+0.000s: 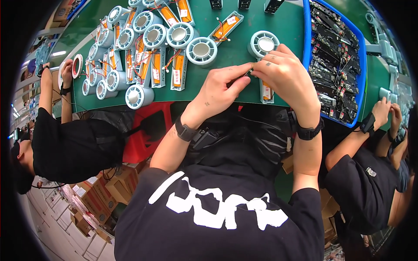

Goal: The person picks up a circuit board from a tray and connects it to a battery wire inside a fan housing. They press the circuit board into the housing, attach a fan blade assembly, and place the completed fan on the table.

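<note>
Between the two hands, at the green bench's [244, 39] near edge, sits a small part, pinched by the left hand [220, 89] and right hand [285, 74] fingertips together, likely to steady it. Under the right hand lies a battery strip [266, 92]; beyond its knuckles, a round speaker [263, 43].

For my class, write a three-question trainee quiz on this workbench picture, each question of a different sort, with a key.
1. True or false: the left hand and right hand meet over one small part at the edge of the green table.
2. Multiple choice: the blue tray of dark circuit boards lies to the person's A) left B) right C) lap.
3. Fill in: the round white speaker sits just ____ the right hand, farther up the table.

Key: 1 true; 2 B; 3 beyond.
</note>
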`<control>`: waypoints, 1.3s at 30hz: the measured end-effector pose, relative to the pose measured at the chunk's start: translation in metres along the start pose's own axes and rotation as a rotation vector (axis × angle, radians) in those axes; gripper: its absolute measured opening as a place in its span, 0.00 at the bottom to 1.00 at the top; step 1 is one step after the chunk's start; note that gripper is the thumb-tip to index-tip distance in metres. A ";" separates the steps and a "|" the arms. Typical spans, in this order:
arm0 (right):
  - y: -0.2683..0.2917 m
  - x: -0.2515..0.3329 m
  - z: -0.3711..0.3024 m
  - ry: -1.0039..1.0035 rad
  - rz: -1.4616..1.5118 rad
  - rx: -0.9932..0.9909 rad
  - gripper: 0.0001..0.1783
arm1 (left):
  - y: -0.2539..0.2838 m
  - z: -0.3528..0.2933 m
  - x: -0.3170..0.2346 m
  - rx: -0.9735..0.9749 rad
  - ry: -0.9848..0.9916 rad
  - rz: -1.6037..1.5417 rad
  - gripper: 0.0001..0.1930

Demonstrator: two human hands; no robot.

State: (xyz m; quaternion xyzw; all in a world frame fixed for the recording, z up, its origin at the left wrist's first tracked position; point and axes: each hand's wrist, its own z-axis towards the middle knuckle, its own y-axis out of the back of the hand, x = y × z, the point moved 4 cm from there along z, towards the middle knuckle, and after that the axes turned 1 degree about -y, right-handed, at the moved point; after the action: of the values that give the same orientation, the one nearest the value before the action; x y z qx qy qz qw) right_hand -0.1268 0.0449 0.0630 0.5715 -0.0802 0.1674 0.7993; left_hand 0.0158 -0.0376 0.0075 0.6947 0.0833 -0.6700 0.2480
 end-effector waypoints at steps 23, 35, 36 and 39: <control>0.003 0.025 -0.083 -0.912 0.816 -0.411 0.22 | -0.008 -0.003 -0.044 -0.133 -0.278 0.363 0.18; -0.013 0.016 -0.075 -0.858 1.090 -0.597 0.19 | -0.010 0.024 -0.034 -0.142 -0.475 0.169 0.13; -0.015 0.015 -0.075 -0.852 1.119 -0.618 0.18 | -0.007 0.026 -0.030 -0.163 -0.340 0.051 0.13; -0.017 0.019 -0.067 -0.853 1.127 -0.662 0.18 | -0.002 0.030 -0.021 -0.208 -0.060 -0.186 0.12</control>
State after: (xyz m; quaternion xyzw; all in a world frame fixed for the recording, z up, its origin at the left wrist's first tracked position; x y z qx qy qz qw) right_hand -0.1074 0.1065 0.0316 0.1911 -0.7048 0.2813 0.6226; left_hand -0.0142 -0.0450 0.0285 0.6340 0.2089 -0.6985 0.2577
